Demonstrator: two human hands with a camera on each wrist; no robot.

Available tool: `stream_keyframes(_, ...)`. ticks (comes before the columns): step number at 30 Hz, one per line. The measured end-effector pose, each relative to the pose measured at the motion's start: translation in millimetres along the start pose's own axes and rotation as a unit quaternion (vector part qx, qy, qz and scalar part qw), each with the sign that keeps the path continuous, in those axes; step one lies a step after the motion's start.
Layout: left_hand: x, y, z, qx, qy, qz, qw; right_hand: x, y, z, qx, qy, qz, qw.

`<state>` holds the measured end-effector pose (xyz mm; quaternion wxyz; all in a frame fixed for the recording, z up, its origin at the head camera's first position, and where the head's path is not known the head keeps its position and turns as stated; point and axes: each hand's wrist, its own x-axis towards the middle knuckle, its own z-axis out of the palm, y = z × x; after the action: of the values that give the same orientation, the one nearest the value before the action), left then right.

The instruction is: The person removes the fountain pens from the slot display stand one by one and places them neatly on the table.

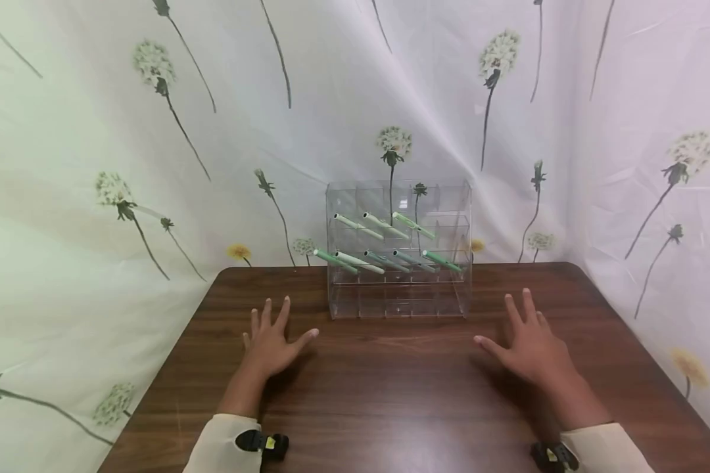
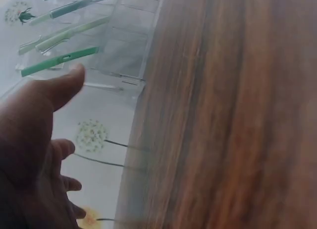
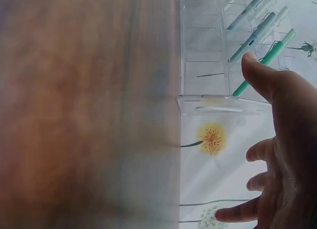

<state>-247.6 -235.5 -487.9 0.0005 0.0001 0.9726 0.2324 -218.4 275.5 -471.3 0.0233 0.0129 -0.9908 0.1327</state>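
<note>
A clear plastic tiered organizer (image 1: 399,307) stands at the far middle of the table, with several pens lying slanted in its compartments. Its middle tier bears a dark green pen (image 1: 335,261) at the left end, a white pen (image 1: 359,263) beside it, blue-grey pens, and another green pen (image 1: 442,261) at the right. Pale green pens (image 1: 413,225) lie in the tier above. To the left of the organizer my left hand (image 1: 272,345) is spread, fingers straight, holding nothing. On the other side my right hand (image 1: 532,348) is likewise spread and holds nothing.
The brown wooden table (image 1: 390,407) has its far edge against a white curtain (image 1: 242,98) printed with dandelions, which also hangs along both sides. Dark wrist cameras (image 1: 266,443) are strapped over the light sleeves (image 1: 221,447).
</note>
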Motion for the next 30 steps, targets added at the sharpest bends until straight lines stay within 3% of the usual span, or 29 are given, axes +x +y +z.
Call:
stream_keyframes(6, 12.5, 3.0, 5.1, -0.067, 0.008, 0.028, 0.9973, 12.7, -8, -7, 0.011, 0.025, -0.005, 0.9996)
stream_keyframes(11, 25.5, 4.7, 12.1, -0.148, 0.014, 0.055, 0.9873, 23.5, -18, -14, 0.021, 0.08, -0.011, 0.9965)
stream_keyframes(13, 30.7, 6.0, 14.1, -0.199, 0.018, 0.062, 0.9779, 28.3, -22, -17, 0.026, 0.098, -0.019, 0.9947)
stream_keyframes(19, 38.6, 14.4, 17.8, -0.339, 0.027, 0.057, 0.9386, 39.3, -33, -19, 0.035, 0.135, -0.056, 0.9886)
stream_keyframes(22, 41.2, 17.3, 23.7, -0.369, 0.027, 0.048, 0.9278, 43.3, -37, -18, 0.036, 0.174, -0.09, 0.9799)
stream_keyframes(26, 46.6, 20.0, 29.0, -0.411, 0.025, 0.043, 0.9101, 51.0, -45, -17, 0.045, 0.232, -0.145, 0.9608)
stream_keyframes(30, 52.8, 24.2, 31.6, -0.433, 0.032, 0.051, 0.8991, 60.7, -54, -18, 0.051, 0.259, -0.178, 0.9479)
